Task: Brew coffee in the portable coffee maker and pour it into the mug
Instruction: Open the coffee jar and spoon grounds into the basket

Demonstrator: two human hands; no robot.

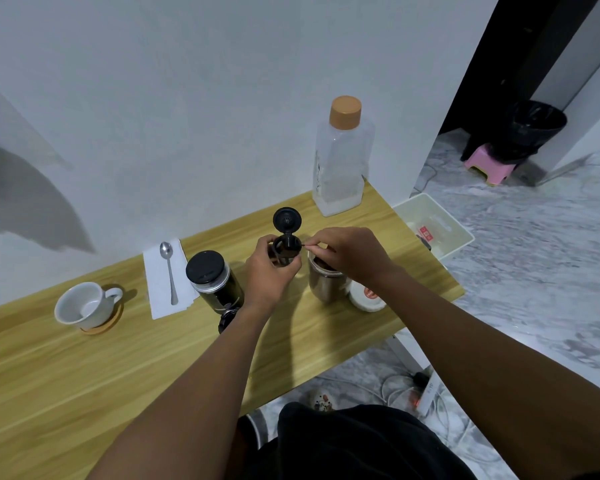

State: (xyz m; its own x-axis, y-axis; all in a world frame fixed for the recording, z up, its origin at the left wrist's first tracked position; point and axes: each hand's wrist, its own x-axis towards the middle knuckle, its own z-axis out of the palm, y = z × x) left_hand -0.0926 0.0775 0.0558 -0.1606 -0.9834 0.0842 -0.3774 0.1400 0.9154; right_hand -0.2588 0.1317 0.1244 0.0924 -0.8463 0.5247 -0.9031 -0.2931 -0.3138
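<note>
My left hand (269, 271) holds the filter cup (286, 244) up off the table (84, 393), fingers and thumb curled round its lower body. The cup stands upright with its mouth up. Its hinged lid (287, 219) is flipped open and stands on the far side, so the mouth is free from the right and from above.

My right hand (347, 252) is just right of the cup, thumb and forefinger pinched together on a thin dark scoop (305, 244). I take it for a scoop, but it is too small to be sure. It lies level, running left to right, with its left tip at the cup's rim. I cannot tell whether it carries any grounds.

The open jar (326, 284) of grounds stands right under that hand, touching nothing I can see. Its white cap (366, 296) lies just right of it.

As I judge it, the step in hand is loading grounds into the cup. The next move depends on one short path: the jar is below the right fingers and the cup mouth is just to their left. So the right hand does the travelling and the left only keeps the cup level.

The maker (213, 282) stands just left of my left wrist. The mug (82, 304) is well apart at the left of the table and looks empty. The water bottle (342, 161) stands at the far edge.
</note>
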